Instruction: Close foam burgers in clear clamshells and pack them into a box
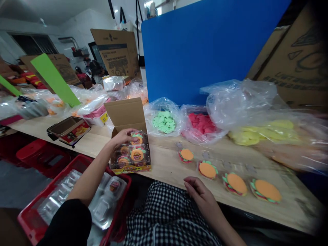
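While our left hand point(122, 137) curves over the clear blister tray point(137, 153) in the open cardboard box point(125, 112), its grip unclear, our empty, loosely curled right hand point(198, 193) lies at the surface's point(289, 205) near edge, just short of a burger-shaped cutout point(207, 170).

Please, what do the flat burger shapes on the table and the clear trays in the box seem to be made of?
The flat burger shapes look like matte layered craft foam, with soft cut edges, though felt is possible. The clear trays look like moulded plastic, glossy and see-through, with formed cups.
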Available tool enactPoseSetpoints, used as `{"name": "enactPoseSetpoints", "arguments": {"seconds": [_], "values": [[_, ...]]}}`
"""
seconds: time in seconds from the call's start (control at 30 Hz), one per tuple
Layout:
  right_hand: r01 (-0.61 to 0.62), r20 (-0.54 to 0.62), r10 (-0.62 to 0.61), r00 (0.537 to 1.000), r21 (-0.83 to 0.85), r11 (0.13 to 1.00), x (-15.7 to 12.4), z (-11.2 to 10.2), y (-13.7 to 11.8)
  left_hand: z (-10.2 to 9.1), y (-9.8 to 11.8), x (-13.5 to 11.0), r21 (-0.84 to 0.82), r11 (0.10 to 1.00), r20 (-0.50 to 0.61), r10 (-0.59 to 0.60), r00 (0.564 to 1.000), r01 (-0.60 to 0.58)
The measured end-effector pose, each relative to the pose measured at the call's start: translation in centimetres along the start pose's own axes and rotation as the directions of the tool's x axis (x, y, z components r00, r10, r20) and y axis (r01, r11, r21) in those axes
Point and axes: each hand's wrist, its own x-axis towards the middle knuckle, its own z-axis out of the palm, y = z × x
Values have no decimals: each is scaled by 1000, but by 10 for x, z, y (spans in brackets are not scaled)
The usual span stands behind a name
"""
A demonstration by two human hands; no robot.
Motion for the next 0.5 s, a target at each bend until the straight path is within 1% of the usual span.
{"name": "enactPoseSetpoints", "arguments": {"seconds": [0.07,0.1,0.17,0.2,0.23,0.27,0.3,0.33,0.37,0.4,0.43,0.47,0.5], "values": [[-4,-18,4,1000,3,1000,0,-3,4,3,-6,0,9,1000,13,-11,1000,11],[-8,-22,8,1000,8,1000,0,-4,5,4,-7,0,41,999,27,-2,1000,1],[-14,-25,14,1000,15,1000,-1,-5,6,3,-6,-2,149,988,53,26,998,-33],[-15,-29,15,999,14,1000,-1,-5,7,1,-3,-3,215,975,46,48,998,-57],[-15,-34,15,999,11,1000,-1,-5,6,0,2,-6,284,954,18,90,996,-91],[-15,-43,15,999,11,1000,-1,-5,7,-1,8,-9,360,923,-33,158,987,-136],[-19,-52,19,998,18,1000,0,-4,7,1,15,-12,440,878,-92,252,963,-187],[-29,-62,31,998,36,999,1,-3,8,6,21,-15,516,824,-144,355,924,-236],[-47,-69,51,996,67,997,2,-3,9,14,25,-18,573,771,-177,449,876,-280],[-69,-75,77,994,108,992,4,-2,11,27,27,-19,603,731,-181,516,837,-320],[-92,-78,105,991,154,984,6,-1,13,44,26,-20,601,715,-163,547,821,-357],[-115,-82,134,988,200,973,9,1,14,65,20,-18,567,726,-126,544,830,-389],[-141,-83,165,983,243,960,11,2,16,87,11,-14,515,755,-75,510,857,-405]]}}
